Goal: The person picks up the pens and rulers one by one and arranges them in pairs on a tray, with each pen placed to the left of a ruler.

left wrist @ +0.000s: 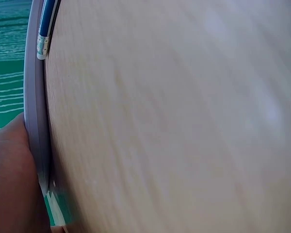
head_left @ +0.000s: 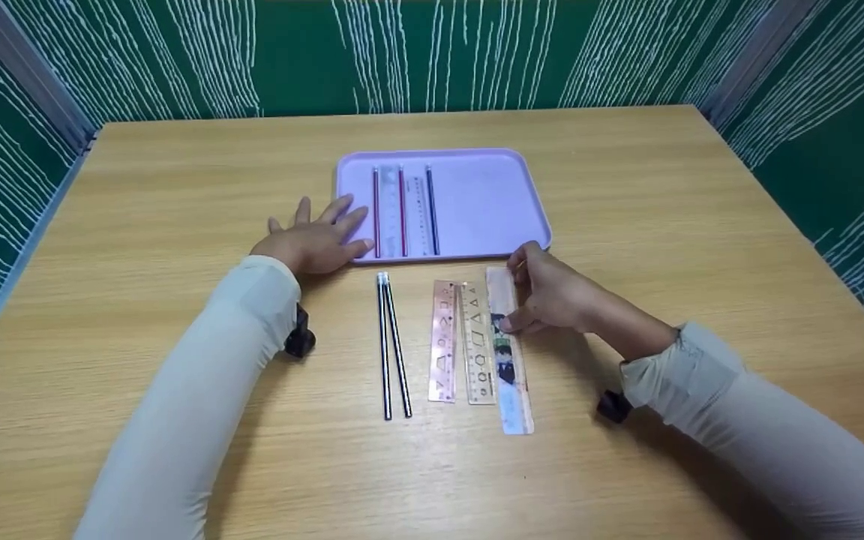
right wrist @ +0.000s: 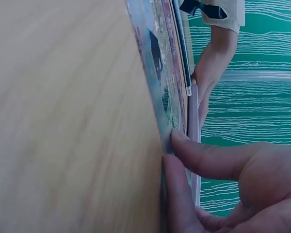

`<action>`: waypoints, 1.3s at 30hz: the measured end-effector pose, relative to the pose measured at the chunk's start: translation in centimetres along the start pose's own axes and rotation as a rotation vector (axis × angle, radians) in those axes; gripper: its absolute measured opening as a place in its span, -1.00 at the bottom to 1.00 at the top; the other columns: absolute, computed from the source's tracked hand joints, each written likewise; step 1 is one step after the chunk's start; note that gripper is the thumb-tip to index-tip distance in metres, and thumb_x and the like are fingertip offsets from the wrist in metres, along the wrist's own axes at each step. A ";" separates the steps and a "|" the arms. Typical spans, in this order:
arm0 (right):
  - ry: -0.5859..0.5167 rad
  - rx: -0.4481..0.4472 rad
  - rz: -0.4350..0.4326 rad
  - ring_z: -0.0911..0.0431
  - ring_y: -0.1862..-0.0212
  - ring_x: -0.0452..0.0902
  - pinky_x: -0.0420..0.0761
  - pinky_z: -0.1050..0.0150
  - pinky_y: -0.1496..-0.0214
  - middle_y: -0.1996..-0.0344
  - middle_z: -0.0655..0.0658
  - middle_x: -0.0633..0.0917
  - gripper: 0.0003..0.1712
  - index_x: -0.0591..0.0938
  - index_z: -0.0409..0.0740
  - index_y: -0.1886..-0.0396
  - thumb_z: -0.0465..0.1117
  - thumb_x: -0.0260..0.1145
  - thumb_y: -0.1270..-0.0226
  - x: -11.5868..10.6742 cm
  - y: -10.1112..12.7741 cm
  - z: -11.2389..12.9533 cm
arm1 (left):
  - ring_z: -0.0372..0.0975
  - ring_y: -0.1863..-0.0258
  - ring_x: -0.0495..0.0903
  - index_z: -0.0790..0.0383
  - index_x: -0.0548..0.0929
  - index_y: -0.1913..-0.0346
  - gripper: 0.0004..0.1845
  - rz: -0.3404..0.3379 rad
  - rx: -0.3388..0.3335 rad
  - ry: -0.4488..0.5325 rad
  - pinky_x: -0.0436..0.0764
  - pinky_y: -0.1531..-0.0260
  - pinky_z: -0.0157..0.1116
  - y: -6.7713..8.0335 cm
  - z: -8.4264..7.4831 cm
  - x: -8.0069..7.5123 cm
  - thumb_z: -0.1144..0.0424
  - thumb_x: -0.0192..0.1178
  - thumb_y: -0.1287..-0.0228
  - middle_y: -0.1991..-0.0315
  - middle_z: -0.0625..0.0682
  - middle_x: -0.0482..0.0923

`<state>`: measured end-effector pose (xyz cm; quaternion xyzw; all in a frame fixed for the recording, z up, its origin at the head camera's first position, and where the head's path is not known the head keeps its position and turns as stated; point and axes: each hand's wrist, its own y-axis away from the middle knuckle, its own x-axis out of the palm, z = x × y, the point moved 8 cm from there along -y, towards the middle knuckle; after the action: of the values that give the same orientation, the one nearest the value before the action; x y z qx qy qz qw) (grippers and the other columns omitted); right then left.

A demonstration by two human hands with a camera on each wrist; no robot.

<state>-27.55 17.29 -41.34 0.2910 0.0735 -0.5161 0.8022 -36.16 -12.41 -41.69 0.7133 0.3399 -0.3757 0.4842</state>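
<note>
R hand (head_left: 552, 296) sits at the far end of the picture ruler (head_left: 511, 352), fingers (right wrist: 184, 160) curled and pinching its edge; thumb on the near side, fingertips at the far tip by the tray. Ruler lies flat on the wood counter (head_left: 702, 225), lengthwise away from the person, rightmost in a row of three. Just beside it on the left: gold stencil ruler (head_left: 477, 345), then pink stencil ruler (head_left: 443, 341), all parallel, edges close or touching, can't tell which. Further left, a pair of dark pencils (head_left: 393, 349), side by side, eraser ends toward the tray.

L hand (head_left: 316, 240) lies flat on the counter, fingers spread and straight, fingertips against the left rim of the lilac tray (head_left: 492, 202). Holds nothing. In the tray, left half: two red pencils (head_left: 388, 210), a clear ruler (head_left: 417, 214), a blue pencil (head_left: 432, 210), all parallel.

Both arms in pale sleeves. Green walls w/ white streaks round the counter.
</note>
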 end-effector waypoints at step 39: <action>-0.363 -0.050 0.076 -0.02 0.13 0.58 0.78 0.11 0.21 0.02 -0.18 0.44 -0.03 0.04 0.08 -0.56 -0.47 0.26 -0.27 -0.6 0.4 -0.9 | 0.21 -0.59 -0.66 -0.55 -0.30 -0.59 -0.21 0.006 -0.027 0.013 -0.51 -0.34 0.52 -0.2 0.1 0.0 -0.54 -0.33 -0.40 -0.65 -0.31 -0.61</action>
<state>-27.33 18.38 -41.63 0.1754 -0.0705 -0.5277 0.8282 -36.34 -12.43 -41.84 0.7102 0.3459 -0.3651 0.4927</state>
